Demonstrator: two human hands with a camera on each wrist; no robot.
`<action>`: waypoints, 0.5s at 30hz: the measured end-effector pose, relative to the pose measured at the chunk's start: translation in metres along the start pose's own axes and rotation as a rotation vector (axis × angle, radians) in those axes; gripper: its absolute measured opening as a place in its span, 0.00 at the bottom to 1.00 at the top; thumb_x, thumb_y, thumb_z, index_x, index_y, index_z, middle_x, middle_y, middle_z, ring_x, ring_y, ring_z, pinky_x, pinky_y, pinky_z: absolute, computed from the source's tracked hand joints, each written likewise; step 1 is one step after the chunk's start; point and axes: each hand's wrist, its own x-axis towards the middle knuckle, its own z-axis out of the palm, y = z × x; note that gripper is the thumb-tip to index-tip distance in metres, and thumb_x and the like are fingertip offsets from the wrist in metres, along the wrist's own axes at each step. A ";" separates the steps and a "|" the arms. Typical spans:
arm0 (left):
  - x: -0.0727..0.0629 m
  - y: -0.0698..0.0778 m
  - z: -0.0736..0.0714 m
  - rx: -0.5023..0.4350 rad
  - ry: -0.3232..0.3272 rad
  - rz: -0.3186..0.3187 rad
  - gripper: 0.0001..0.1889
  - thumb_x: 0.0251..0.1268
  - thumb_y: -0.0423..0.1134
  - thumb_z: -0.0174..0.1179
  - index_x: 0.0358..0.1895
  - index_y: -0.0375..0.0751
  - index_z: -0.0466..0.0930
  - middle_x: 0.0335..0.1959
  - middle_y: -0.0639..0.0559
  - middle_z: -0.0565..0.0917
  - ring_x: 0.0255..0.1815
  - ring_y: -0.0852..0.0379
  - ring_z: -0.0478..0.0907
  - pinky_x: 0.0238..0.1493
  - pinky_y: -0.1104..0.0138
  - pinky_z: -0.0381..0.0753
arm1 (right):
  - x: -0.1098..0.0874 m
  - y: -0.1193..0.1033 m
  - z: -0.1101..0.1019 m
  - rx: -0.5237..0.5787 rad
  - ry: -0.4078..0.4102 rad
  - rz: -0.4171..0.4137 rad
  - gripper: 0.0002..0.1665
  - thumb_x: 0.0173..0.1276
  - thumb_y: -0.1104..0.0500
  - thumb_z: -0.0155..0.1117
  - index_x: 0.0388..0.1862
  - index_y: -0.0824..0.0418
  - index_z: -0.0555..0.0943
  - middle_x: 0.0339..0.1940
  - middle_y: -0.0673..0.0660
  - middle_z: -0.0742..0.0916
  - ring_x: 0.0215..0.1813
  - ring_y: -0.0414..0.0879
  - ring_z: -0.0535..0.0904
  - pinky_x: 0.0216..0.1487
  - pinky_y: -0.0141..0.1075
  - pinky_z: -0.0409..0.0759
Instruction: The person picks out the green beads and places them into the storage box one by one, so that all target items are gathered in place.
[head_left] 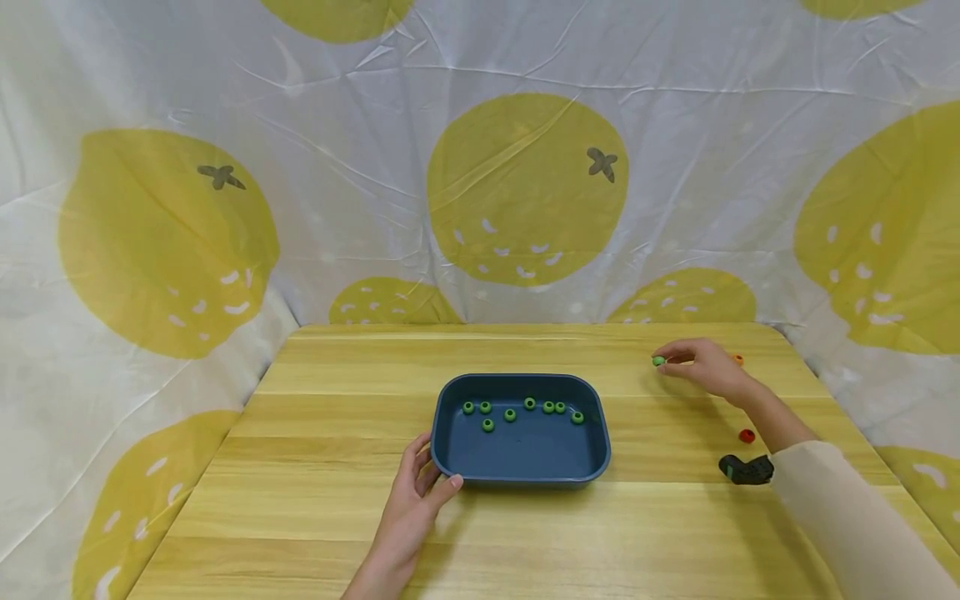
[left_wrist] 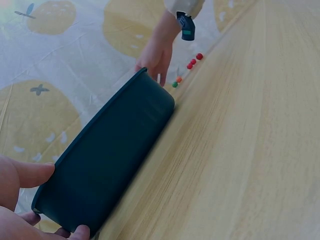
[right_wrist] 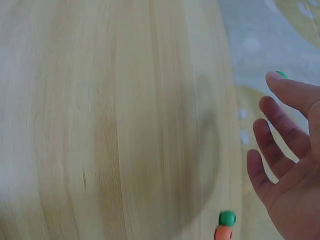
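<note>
A dark blue rectangular tray [head_left: 517,480] stands on the wooden table, several green beads [head_left: 510,415] with holes scattered over its floor. My left hand [head_left: 411,498] grips the tray's near left corner, thumb at the front rim and fingers along the side. Off to the right of the tray, my right hand [head_left: 705,367] pinches a green bead [head_left: 658,361] between thumb and fingertips, above the table. In the right wrist view the thumb hides most of that bead [right_wrist: 281,74], and the other fingers are spread and slightly bent.
Beads lie at the table's right side: a green one [right_wrist: 227,218] touching an orange one [right_wrist: 223,232], and several red ones [left_wrist: 199,56]. A black device [head_left: 746,469] sits at the right wrist. Lemon-print cloth [head_left: 525,192] hangs behind the table [head_left: 315,467] and beside it.
</note>
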 end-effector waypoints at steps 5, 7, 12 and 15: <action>0.000 0.000 0.000 -0.001 -0.002 -0.010 0.42 0.69 0.31 0.68 0.81 0.46 0.55 0.76 0.38 0.63 0.77 0.37 0.61 0.68 0.51 0.71 | 0.006 -0.010 0.008 0.010 -0.020 -0.024 0.22 0.77 0.55 0.67 0.61 0.69 0.83 0.59 0.65 0.85 0.58 0.62 0.80 0.56 0.58 0.78; 0.000 0.000 0.000 -0.005 -0.004 -0.010 0.42 0.69 0.31 0.68 0.81 0.46 0.55 0.76 0.38 0.63 0.77 0.37 0.61 0.68 0.51 0.71 | 0.009 -0.014 0.010 0.003 -0.026 -0.035 0.22 0.77 0.54 0.66 0.62 0.68 0.82 0.58 0.64 0.85 0.57 0.61 0.80 0.56 0.57 0.79; 0.000 0.000 0.000 -0.013 -0.002 -0.002 0.42 0.68 0.30 0.67 0.81 0.46 0.55 0.76 0.38 0.63 0.77 0.37 0.61 0.67 0.53 0.71 | 0.014 -0.029 0.014 0.016 -0.043 -0.051 0.22 0.77 0.55 0.66 0.62 0.68 0.82 0.57 0.62 0.86 0.57 0.59 0.81 0.55 0.54 0.80; 0.000 0.000 0.000 -0.016 0.000 0.001 0.42 0.68 0.29 0.67 0.81 0.46 0.55 0.76 0.38 0.63 0.76 0.38 0.61 0.66 0.54 0.72 | 0.017 -0.038 0.016 0.026 -0.055 -0.063 0.21 0.77 0.55 0.67 0.61 0.68 0.83 0.56 0.61 0.86 0.56 0.58 0.81 0.54 0.52 0.80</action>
